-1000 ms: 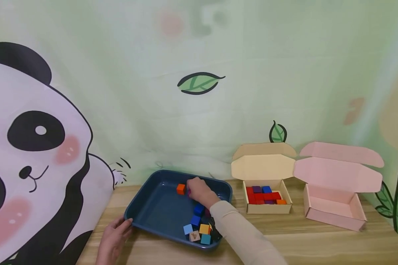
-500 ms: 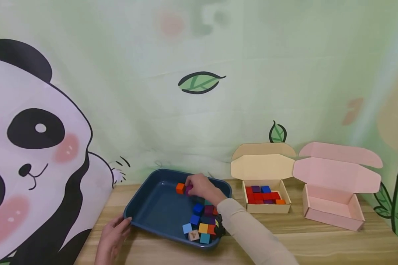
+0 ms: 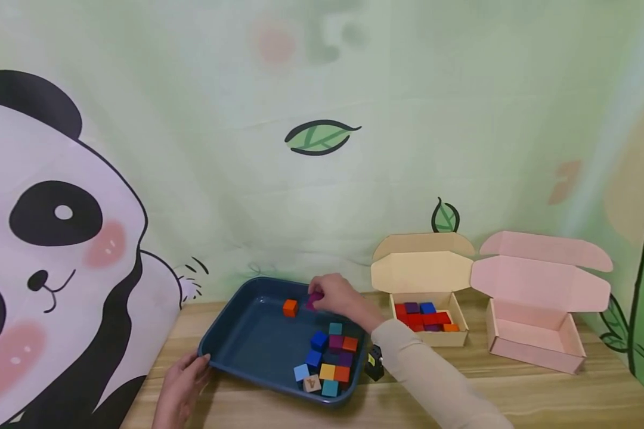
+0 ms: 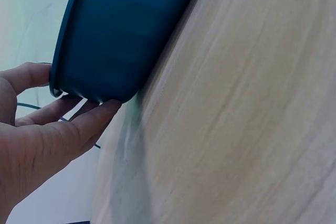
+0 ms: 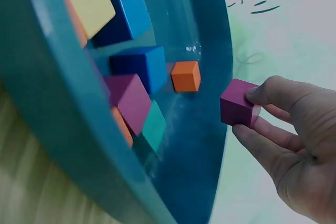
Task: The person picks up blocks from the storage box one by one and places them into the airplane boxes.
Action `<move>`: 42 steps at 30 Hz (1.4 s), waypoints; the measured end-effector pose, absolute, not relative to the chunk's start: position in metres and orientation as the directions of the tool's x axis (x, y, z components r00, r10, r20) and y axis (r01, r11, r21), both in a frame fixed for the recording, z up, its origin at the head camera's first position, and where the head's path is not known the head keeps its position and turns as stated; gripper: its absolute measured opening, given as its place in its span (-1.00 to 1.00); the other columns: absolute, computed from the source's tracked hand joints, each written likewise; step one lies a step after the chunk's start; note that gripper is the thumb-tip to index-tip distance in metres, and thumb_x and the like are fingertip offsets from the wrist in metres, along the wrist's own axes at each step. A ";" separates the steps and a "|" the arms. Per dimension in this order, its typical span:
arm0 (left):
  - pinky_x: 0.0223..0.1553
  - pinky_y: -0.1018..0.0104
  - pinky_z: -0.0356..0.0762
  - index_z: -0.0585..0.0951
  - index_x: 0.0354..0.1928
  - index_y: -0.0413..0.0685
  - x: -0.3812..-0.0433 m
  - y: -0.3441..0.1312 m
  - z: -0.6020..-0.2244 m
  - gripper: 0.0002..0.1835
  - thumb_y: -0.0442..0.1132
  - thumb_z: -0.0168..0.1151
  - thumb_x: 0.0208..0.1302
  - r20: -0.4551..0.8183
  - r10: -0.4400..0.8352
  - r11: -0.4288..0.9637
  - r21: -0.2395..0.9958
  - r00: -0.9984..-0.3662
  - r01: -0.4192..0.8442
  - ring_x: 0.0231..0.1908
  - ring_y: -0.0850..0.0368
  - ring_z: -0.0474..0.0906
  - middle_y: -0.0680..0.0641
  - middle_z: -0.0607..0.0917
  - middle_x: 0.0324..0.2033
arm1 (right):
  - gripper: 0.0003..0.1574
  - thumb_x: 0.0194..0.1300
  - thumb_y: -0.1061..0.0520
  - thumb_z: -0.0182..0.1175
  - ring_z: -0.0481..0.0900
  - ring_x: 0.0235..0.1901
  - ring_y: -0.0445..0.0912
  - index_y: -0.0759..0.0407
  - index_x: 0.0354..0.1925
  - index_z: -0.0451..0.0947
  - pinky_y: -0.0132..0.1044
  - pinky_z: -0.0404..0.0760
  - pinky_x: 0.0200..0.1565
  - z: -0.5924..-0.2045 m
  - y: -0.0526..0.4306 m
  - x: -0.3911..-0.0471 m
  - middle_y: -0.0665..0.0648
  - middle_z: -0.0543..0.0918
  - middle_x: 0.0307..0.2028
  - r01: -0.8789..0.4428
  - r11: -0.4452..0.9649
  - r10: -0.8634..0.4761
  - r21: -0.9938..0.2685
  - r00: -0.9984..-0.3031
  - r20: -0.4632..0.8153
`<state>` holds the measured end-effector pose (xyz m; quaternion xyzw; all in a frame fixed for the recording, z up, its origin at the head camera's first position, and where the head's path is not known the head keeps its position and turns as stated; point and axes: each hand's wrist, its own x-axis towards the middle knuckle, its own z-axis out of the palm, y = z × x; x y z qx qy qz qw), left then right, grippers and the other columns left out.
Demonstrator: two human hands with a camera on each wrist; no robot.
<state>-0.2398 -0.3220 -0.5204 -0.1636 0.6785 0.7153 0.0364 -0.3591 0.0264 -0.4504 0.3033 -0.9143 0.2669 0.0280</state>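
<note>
My right hand (image 3: 343, 296) pinches a purple cube block (image 3: 314, 300) between thumb and fingertips over the far wall of a dark blue tray (image 3: 260, 345). In the right wrist view that purple cube (image 5: 239, 102) is held up by the tray's rim. An orange block (image 3: 290, 308) lies alone near the tray's back. Several blue, teal, purple, yellow, orange and wooden blocks cluster at its right side, among them a blue block (image 5: 137, 65). At the left corner my left hand (image 3: 179, 384) holds the tray, thumb at the rim and fingers against the outer wall (image 4: 110, 40).
A cream box (image 3: 432, 338) with its lid up holds several red, purple, blue and orange blocks, right of the tray. Beside it stands an open pink box (image 3: 536, 351). A curtain with a panda print (image 3: 86, 262) hangs behind the wooden table (image 3: 408, 390).
My right hand has lifted the purple cube away from beside the orange block, moving slightly right and up. The blocks beneath the right arm now show. My left hand stays at the tray's corner.
</note>
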 end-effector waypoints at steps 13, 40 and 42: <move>0.41 0.02 0.26 0.00 0.54 -0.46 -0.239 -0.329 -0.523 -0.28 -0.25 0.05 0.55 -0.249 -0.178 -0.048 0.968 -0.952 -0.245 0.25 0.11 0.43 -0.49 0.07 0.50 | -0.73 0.23 0.23 0.42 0.60 -0.24 -0.07 0.17 -0.08 0.66 -0.20 0.71 -0.11 -0.434 0.059 -0.339 0.10 0.73 -0.22 -0.566 0.658 -0.527 -0.496 -0.817 0.234; 0.39 0.09 0.33 0.02 0.56 -0.35 -0.237 -0.330 -0.529 -0.25 -0.23 0.12 0.54 -0.285 -0.169 -0.098 0.957 -0.944 -0.271 -0.13 0.52 0.53 -0.39 0.10 0.51 | -0.73 0.19 0.28 0.44 0.61 -0.27 -0.08 0.22 -0.12 0.64 -0.25 0.74 -0.19 -0.438 0.158 -0.321 0.09 0.71 -0.26 -0.535 0.705 -0.490 -0.465 -0.842 0.225; 0.39 0.09 0.33 0.03 0.56 -0.36 -0.238 -0.330 -0.529 -0.25 -0.22 0.14 0.53 -0.285 -0.168 -0.099 0.957 -0.944 -0.272 -0.12 0.51 0.53 -0.40 0.10 0.51 | -0.73 0.19 0.28 0.44 0.62 -0.25 -0.07 0.21 -0.12 0.64 -0.24 0.75 -0.18 -0.439 0.166 -0.321 0.09 0.71 -0.25 -0.528 0.710 -0.481 -0.465 -0.847 0.226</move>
